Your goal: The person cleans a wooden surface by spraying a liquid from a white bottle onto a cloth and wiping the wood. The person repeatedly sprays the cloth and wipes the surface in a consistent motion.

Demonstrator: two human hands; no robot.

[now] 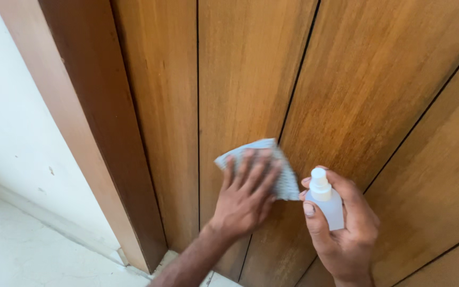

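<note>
My left hand (248, 194) lies flat with fingers spread, pressing a pale checked cloth (272, 167) against the wooden door (346, 79). The cloth sticks out above and to the right of my fingers; its middle is hidden beneath my palm. Just beside it, my right hand (346, 228) is closed around a small white spray bottle (328, 202), nozzle up. My fingers cover the bottle's lower part.

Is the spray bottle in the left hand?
No, the right hand holds the small white spray bottle, while the left hand presses a pale cloth flat against the wooden door.
</note>
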